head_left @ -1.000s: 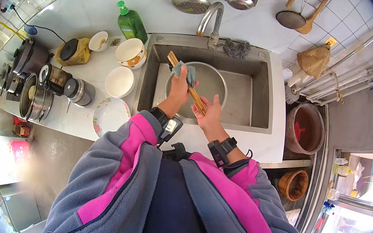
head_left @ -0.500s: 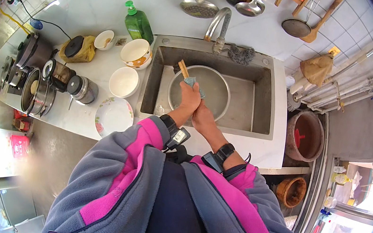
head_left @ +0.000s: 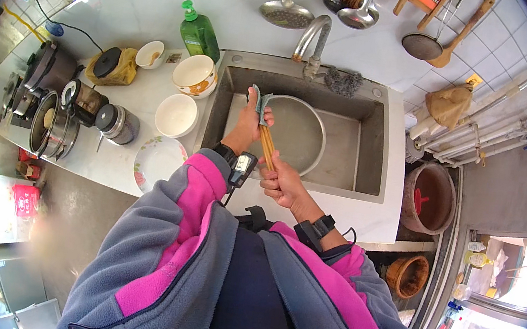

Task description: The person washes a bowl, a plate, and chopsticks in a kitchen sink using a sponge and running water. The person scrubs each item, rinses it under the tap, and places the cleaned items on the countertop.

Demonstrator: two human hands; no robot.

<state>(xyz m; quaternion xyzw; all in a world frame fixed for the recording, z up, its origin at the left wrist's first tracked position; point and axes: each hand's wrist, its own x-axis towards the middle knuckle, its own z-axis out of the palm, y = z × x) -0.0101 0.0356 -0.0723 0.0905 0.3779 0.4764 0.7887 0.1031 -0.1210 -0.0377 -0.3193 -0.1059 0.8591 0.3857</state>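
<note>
A bundle of wooden chopsticks (head_left: 267,143) slants between my two hands, over the near left part of the sink. My left hand (head_left: 250,122) is closed around a grey-green cloth (head_left: 260,105), which wraps the chopsticks' far ends. Lower down, my right hand (head_left: 282,182) grips their near ends at the sink's front edge. Beneath the hands, a round metal basin (head_left: 322,140) stands in the sink (head_left: 363,186); its left side is partly hidden by my left hand and the cloth.
Left of the sink stand a patterned bowl (head_left: 194,74), a white bowl (head_left: 176,116) and a floral plate (head_left: 160,162). Behind them is a green pump bottle (head_left: 199,36). The faucet (head_left: 314,44) arches over the sink's back edge, beside a dark scrubber (head_left: 342,81).
My hands have moved apart, the left one up and left, the right one down toward the sink's front edge. More of the chopsticks now shows between them.
</note>
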